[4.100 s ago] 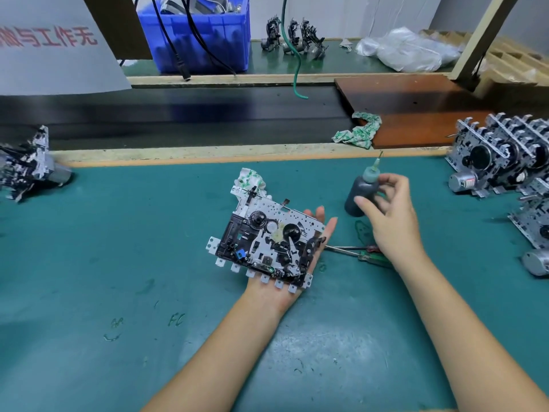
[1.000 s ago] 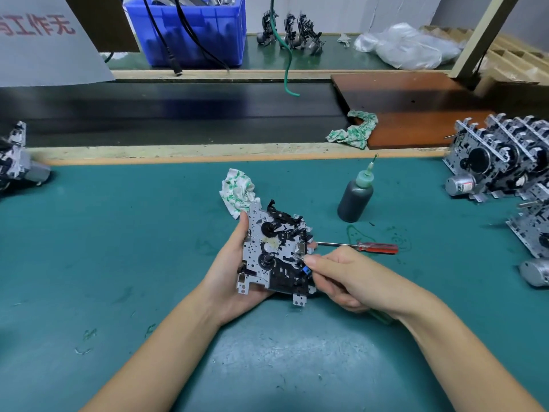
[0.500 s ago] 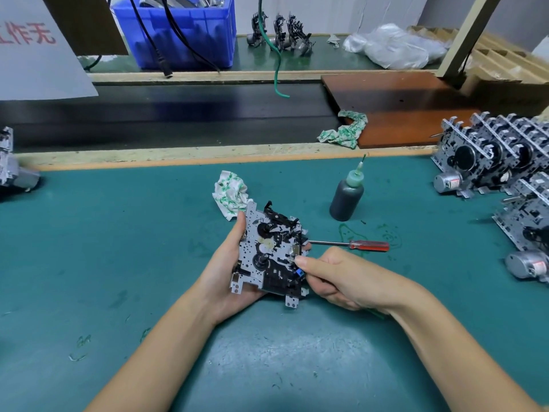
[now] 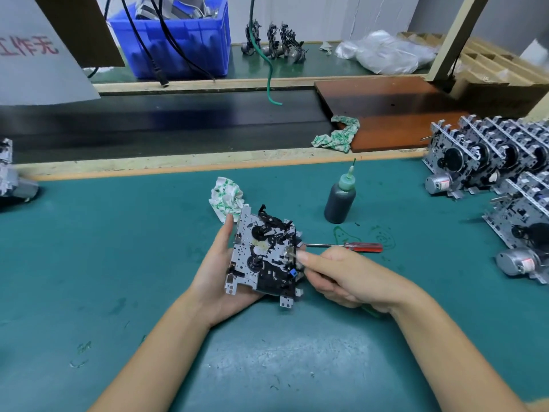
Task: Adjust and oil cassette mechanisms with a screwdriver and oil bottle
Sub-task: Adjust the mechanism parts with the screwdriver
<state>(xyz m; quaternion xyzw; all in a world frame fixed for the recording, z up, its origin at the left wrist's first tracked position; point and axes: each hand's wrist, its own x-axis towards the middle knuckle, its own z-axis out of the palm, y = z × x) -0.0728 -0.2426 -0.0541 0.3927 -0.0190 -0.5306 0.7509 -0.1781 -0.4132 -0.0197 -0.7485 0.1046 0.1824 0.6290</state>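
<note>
From the head camera I see my left hand [image 4: 221, 272] cradling the cassette mechanism [image 4: 265, 257] from its left side and below, thumb along its left edge, the plate tilted up toward me just above the green tabletop [image 4: 89, 263]. My right hand [image 4: 347, 278] is curled with the index finger stretched onto the mechanism's right edge; a bit of green handle peeks out beneath the palm, so it seems to grip a tool there, though most of that is hidden and I cannot tell what it is. A red-handled screwdriver [image 4: 353, 247] lies flat on the tabletop just beyond that hand, its tip pointing at the mechanism. The oil bottle [image 4: 340, 200] stands upright behind it, apart from both hands. A crumpled patterned rag [image 4: 227, 197] sits just behind the mechanism's top-left corner. Rows of finished mechanisms [image 4: 499, 162] crowd the right edge, and another one [image 4: 12, 179] rests at the far left. Past the wooden rail lie a second rag [image 4: 338, 138], a brown board [image 4: 395, 114], a blue bin [image 4: 175, 37] and a plastic bag [image 4: 386, 52].
</note>
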